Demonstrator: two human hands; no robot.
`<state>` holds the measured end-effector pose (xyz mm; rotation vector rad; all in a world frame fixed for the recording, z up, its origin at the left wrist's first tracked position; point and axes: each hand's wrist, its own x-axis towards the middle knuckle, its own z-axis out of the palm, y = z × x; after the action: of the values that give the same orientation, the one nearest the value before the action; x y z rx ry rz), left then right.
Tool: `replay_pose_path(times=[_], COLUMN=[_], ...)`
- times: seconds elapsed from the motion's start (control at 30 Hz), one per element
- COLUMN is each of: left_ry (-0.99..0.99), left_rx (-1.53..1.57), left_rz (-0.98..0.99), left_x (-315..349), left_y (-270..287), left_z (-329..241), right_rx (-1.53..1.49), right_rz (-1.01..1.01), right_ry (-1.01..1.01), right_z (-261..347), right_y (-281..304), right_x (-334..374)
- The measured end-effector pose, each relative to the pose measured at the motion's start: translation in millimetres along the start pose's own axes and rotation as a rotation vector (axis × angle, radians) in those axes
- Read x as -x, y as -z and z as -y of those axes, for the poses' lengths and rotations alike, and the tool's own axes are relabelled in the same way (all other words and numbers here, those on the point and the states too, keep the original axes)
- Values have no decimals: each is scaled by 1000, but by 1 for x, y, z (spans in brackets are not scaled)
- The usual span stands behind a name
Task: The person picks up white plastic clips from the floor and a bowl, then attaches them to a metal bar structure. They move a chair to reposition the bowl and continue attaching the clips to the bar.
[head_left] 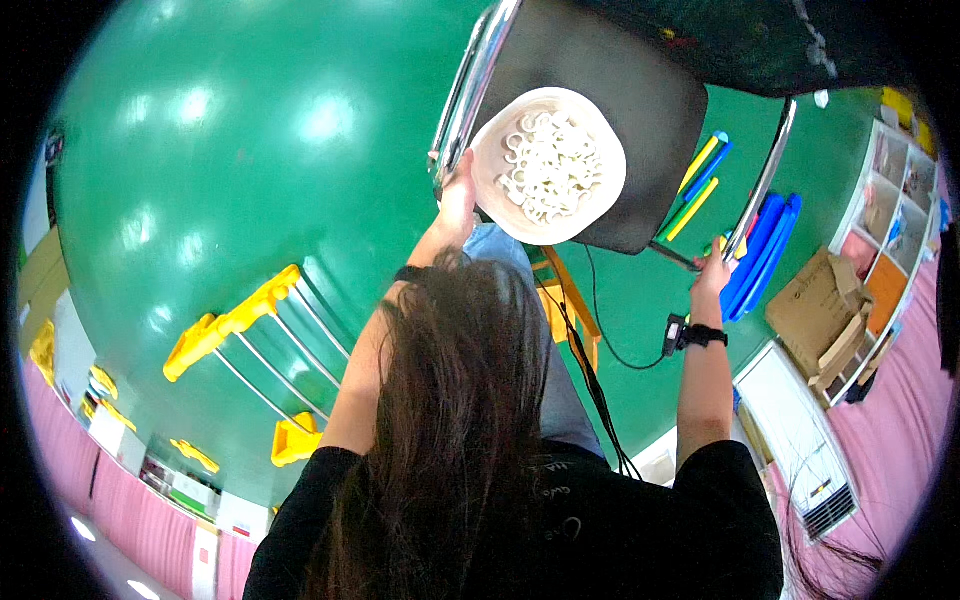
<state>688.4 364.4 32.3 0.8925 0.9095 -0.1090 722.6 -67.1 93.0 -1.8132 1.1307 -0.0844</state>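
As seen from the head camera, a white rounded-square bowl, filled with small white rings, is set over the black chair seat, with its near edge carried past the seat's edge. At the bowl's left side the left hand is placed, its fingers bent right beside the rim and the left chrome tube; whether the bowl, the tube or both are grasped cannot be told. Well to the right of the bowl, the right hand is closed around the lower end of the right chrome tube. Below that hand a black wristband is worn, and a black cable is strung from its device toward the space below the bowl, where a wooden stool is partly hidden. To the right of the bowl, coloured sticks and blue slats are seen on the green floor; farther right, an opened cardboard box is stood before a white cubby shelf. To the lower left of the bowl, a yellow rack with metal bars is placed, and pink curtains are hung well beyond it
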Motion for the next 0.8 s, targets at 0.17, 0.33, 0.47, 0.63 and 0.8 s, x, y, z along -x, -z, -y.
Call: replay_pose_path(times=[0.17,0.33,0.47,0.63,0.8], left_ry=[18,-105,-290,-130,-252], left_rx=[239,372,259,-212,-646], left_rz=[-115,-226,-197,56,10], left_x=[6,-47,-21,48,115], left_y=[-25,18,-8,6,75], left_z=[-31,15,2,-31,7], right_rx=[-49,-136,-84,-72,178], right_rz=[137,319,263,247,50], right_ry=[-45,-5,83,148,279], right_z=[-16,-8,32,48,45], right_y=[12,3,0,-17,-21], right_x=[13,11,6,-3,-26])
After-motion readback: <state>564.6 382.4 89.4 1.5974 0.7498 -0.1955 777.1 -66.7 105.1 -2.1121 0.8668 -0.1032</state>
